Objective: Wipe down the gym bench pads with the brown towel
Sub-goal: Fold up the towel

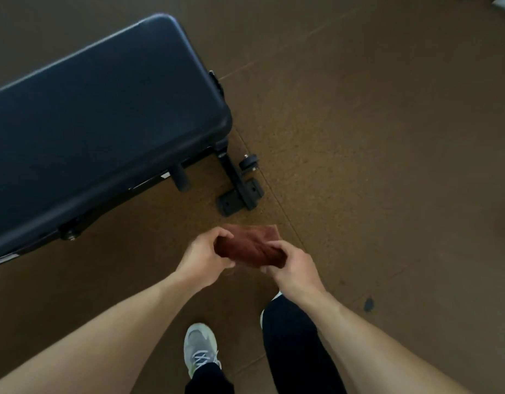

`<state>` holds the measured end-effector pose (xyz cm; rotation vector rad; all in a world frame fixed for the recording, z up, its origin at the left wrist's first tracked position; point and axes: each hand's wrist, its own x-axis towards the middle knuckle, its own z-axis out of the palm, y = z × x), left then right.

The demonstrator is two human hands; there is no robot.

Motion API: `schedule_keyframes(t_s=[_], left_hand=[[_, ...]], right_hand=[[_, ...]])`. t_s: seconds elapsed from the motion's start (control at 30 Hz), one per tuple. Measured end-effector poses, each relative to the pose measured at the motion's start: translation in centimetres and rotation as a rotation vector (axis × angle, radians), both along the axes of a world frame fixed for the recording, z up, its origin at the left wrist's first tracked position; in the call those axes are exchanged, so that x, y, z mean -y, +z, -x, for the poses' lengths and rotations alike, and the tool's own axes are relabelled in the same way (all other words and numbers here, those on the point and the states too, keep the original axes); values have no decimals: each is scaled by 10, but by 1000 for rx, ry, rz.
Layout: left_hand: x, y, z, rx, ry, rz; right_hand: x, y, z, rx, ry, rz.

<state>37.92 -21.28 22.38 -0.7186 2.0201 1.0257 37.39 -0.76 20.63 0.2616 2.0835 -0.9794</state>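
Two hands share one brown towel (247,248), held in the air in front of me, above the brown floor (387,137) and just off the near right corner of the bench pad (103,123). My left hand (204,251) grasps the towel's left end, fingers curled over the top and thumb underneath. My right hand (292,265) grasps the right end, fingers wrapped around the bunched cloth. Both grips are clenched on fabric, neither released.

The towel looks gathered or folded into a thick band between the two grips, probably so it makes a firm wad for wiping rather than a loose sheet. It touches nothing but my hands; the dark padded bench lies apart from it, to the left and farther away.

Both forearms reach forward from the bottom corners and converge, wrists slightly bent inward, hands close together at roughly the same height. Below them I see one grey sneaker (198,349) and dark trousers (296,345), so I am standing at the bench's end. Wiping has not begun, as I judge it.
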Motion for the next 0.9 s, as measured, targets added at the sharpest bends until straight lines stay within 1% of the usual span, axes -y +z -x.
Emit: schedule_keyframes(t_s=[0.07, 0.17, 0.23, 0.27, 0.33, 0.37, 0.53, 0.6, 0.67, 0.7, 0.77, 0.83, 0.9], left_hand=[[-7, -10, 19, -5, 40, 64], [-10, -30, 37, -73, 35, 168], [-8, -46, 45, -83, 42, 117], [-5, -53, 47, -81, 57, 76], [4, -70, 55, -116, 82, 34], [10, -77, 58, -145, 84, 38], [45, -126, 79, -231, 93, 138], [53, -142, 94, -284, 14, 190], [56, -153, 108, -339, -97, 222], [56, -156, 111, -342, -127, 221], [53, -163, 108, -300, -164, 231], [51, -168, 96, -258, -215, 271], [52, -171, 80, -221, -257, 283]], right_hand=[[-7, -13, 14, -42, 90, -69], [-5, -28, 38, -169, 336, -181], [0, -42, 54, -144, 423, -124], [4, -46, 61, -78, 421, -73], [16, -66, 74, 93, 378, 23], [23, -74, 80, 146, 364, 67], [67, -132, 99, 264, 157, 273], [82, -160, 105, 300, 46, 317], [93, -186, 113, 315, -147, 342], [95, -195, 118, 303, -245, 321], [92, -211, 127, 220, -383, 171], [81, -224, 135, 136, -422, -6], [71, -234, 139, 134, -388, -78]])
